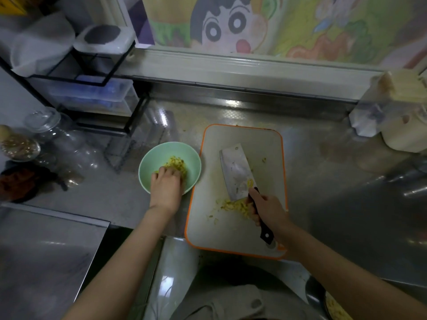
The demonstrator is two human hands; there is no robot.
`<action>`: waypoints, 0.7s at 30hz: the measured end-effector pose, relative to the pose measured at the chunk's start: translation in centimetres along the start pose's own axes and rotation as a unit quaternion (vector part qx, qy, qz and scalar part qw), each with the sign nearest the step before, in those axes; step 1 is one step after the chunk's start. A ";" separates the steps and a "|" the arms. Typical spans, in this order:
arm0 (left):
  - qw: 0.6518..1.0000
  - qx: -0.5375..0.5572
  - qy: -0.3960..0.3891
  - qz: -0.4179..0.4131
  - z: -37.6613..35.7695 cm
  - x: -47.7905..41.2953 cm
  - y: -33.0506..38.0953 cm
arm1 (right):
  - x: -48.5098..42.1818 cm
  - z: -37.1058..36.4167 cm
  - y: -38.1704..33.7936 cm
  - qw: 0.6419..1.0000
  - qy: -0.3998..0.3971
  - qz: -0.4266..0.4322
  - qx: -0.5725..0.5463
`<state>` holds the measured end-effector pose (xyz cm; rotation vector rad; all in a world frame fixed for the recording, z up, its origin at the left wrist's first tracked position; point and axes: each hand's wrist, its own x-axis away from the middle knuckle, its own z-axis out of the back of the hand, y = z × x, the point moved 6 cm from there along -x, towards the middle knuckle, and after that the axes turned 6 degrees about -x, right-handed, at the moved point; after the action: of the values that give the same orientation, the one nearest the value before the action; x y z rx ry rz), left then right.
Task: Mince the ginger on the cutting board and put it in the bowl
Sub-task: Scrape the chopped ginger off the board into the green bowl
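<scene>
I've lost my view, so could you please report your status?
Left hand in green bowl, touching minced ginger. Right hand grips cleaver. Ginger pile on cutting board. Nothing blocking.

- Well beyond your left hand (165,188), a black wire rack (76,81) holds a clear plastic drawer box (92,95).
- Left of that hand, you have clear glass jars (69,148) on the steel counter (323,181).
- Beyond your right hand (268,209), a cartoon picture (231,24) covers the wall.
- Far to its right stands a cream-coloured container (402,137).
</scene>
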<state>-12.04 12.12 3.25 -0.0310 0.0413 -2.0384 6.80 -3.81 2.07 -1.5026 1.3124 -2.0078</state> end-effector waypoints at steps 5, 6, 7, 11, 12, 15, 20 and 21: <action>1.000 0.024 0.001 -0.016 0.9 -2.1 1.4 | -1.6 1.8 -0.9 1.000 0.020 0.016 -0.006; 0.998 0.049 0.029 -0.030 1.7 -2.7 2.1 | -2.1 2.3 -1.0 1.000 0.025 0.019 -0.004; 0.996 0.067 0.047 -0.044 2.2 -3.4 3.0 | -2.8 2.8 -1.2 0.999 0.029 0.022 -0.005; 0.982 0.173 0.019 -0.073 2.9 -7.7 6.6 | -6.0 5.0 -2.3 0.998 0.058 0.038 -0.010; 0.978 0.195 0.006 -0.076 2.7 -9.3 7.6 | -7.2 5.8 -2.8 0.996 0.070 0.048 -0.001; 0.976 0.197 -0.040 -0.078 1.4 -12.9 9.6 | -9.8 7.2 -4.1 0.988 0.106 0.085 0.073; 0.972 0.195 -0.097 -0.093 -1.2 -18.2 12.1 | -14.7 8.6 -6.1 0.976 0.134 0.095 0.145; 0.971 0.192 -0.104 -0.094 -1.7 -18.9 12.5 | -15.8 8.7 -6.3 0.974 0.137 0.091 0.158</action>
<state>7.59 23.38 0.95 -0.0047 -0.5047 -2.1894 22.46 6.40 -2.00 -0.9564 1.1100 -2.2283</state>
